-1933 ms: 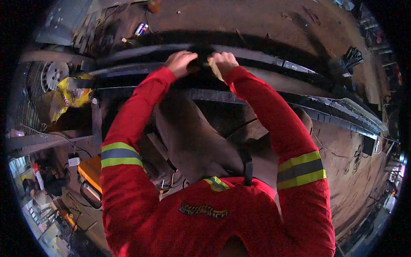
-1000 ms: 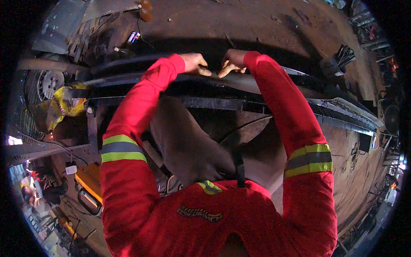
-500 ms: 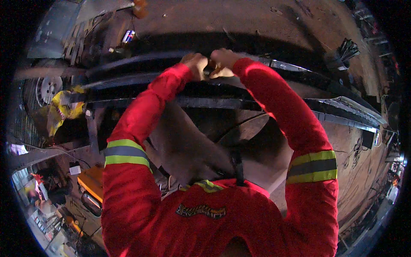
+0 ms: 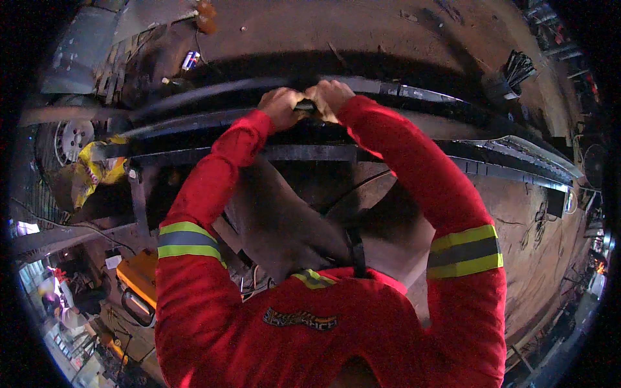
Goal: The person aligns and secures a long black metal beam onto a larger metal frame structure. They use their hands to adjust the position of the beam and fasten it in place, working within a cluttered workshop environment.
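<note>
Head camera: left hand (image 4: 280,108) and right hand (image 4: 331,98) closer than at first.

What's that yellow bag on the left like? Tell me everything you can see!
The yellow bag is crumpled, looks like thin plastic, and has some reddish markings. Its lower end narrows to a point. It's near a silver wheel, and the end of a grey bar crosses in front of it; I can't tell if they touch, or what's inside. Neither the left hand nor the right hand touches it.
</note>
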Motion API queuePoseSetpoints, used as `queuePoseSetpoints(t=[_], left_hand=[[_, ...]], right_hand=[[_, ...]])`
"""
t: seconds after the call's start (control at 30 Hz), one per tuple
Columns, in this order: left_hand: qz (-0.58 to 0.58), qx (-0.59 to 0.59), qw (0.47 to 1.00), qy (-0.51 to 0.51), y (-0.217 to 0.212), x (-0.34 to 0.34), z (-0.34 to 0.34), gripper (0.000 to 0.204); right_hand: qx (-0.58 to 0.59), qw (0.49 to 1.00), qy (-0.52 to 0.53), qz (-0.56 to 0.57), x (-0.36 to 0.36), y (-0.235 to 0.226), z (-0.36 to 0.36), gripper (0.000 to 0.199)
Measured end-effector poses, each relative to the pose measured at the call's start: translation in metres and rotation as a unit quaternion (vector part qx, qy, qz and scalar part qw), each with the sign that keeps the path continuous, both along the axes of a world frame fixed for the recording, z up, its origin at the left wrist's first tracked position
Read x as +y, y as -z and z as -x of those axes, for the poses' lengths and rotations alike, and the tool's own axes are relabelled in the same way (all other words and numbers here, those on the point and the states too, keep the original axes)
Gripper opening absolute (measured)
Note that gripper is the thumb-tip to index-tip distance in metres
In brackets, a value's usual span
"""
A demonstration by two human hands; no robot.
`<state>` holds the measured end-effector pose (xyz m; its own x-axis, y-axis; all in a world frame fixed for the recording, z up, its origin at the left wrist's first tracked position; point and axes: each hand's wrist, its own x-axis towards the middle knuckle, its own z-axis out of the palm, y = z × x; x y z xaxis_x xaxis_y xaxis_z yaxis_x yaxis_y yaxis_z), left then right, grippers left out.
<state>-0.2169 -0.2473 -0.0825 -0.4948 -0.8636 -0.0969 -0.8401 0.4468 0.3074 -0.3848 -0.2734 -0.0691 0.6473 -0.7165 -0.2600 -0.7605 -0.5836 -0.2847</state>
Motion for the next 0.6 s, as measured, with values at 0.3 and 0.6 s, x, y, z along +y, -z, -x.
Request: queuePoseSetpoints(t=[0.3,0.6], left_hand=[[0.131,-0.020,0.991,-0.031,0.014,0.013,0.015,0.037],[-0.234,0.205,0.949,0.048,-0.006,-0.026,0.012,0.049]], right_hand=[[-0.038,0.998,-0.006,0.056,0.010,0.028,0.011,0.031],[-0.024,0.934,0.098,-0.341,-0.047,-0.027,0.068,0.047]])
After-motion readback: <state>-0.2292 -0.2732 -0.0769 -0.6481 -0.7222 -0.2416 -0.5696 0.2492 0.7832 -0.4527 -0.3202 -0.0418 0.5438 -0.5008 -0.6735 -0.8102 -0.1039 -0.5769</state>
